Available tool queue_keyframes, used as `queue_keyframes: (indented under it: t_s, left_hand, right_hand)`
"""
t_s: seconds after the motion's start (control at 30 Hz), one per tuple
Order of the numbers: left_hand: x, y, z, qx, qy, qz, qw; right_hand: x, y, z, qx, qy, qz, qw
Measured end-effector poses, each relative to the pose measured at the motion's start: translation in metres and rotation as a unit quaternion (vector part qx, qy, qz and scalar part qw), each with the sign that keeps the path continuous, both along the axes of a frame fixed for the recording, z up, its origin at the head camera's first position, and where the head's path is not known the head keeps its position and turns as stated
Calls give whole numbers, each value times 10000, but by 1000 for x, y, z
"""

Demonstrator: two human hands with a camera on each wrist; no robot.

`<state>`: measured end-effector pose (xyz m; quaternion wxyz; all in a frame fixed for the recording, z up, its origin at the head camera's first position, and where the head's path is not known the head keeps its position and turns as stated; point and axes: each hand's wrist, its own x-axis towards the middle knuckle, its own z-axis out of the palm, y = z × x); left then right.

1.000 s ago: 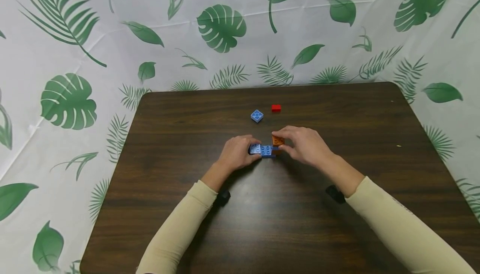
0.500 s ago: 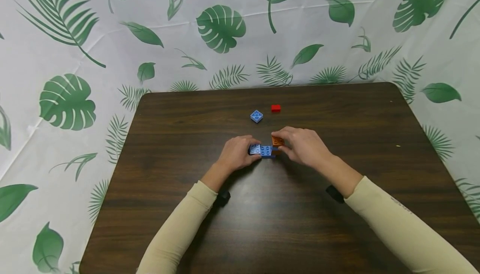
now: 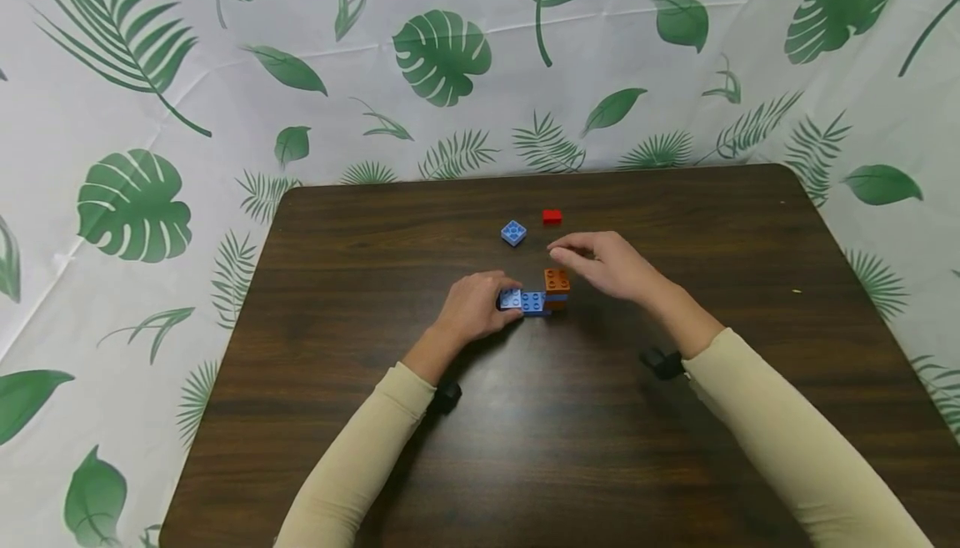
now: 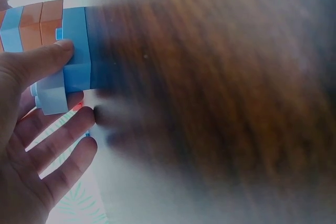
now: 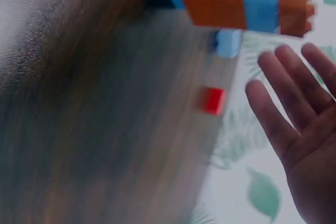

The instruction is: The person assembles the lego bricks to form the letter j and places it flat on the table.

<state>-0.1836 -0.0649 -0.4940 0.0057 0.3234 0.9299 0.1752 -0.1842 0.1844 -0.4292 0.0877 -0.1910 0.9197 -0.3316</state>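
A structure of toy building bricks stands on the dark wood table. Its blue base (image 3: 533, 304) carries a light blue brick (image 3: 511, 297) at the left end. At the right end rises a tower of orange and blue layers, topped by an orange brick (image 3: 557, 280). My left hand (image 3: 471, 306) holds the left end; in the left wrist view the thumb (image 4: 50, 61) presses the near side, and the fingers' contact behind is partly hidden. Just beyond the tower hovers my right hand (image 3: 611, 266), its fingers extended and apart from the bricks, as the right wrist view confirms.
Past the structure lie a loose light blue brick (image 3: 513, 233) and a small red brick (image 3: 552, 217). The table's far edge runs behind them, against a white leaf-print cloth (image 3: 442, 143). Brown tabletop (image 3: 510, 448) stretches between the forearms.
My right hand has let go of the top orange brick and moved up and slightly right, leaving it on the tower. The left hand keeps its hold in place.
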Motion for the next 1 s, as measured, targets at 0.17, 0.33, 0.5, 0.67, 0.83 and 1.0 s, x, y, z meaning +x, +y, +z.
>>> queue_keyframes:
  t_s: [0.17, 0.33, 0.5, 0.67, 0.83, 1.0]
  left_hand:
    - [0, 0, -1, -30, 40, -6, 10000]
    - [0, -1, 0, -25, 69, 11, 10000]
    - [0, -1, 0, -45, 59, 7, 10000]
    - [-1, 0, 1, -57, 3, 3, 10000]
    - [-1, 1, 2, -54, -8, -5, 10000]
    - [0, 0, 1, -63, 19, 29, 10000]
  right_hand:
    - [-22, 3, -22, 646, 488, -174, 9966]
    - [-38, -5, -38, 1742, 786, 385, 9808]
    - [-50, -16, -46, 2214, 881, 955, 9665]
    - [-59, -23, -48, 2375, 1074, 1142, 9587]
    - [-66, -30, -49, 2507, 973, 1235, 9552]
    - [-70, -36, -54, 2631, 633, 1196, 9552]
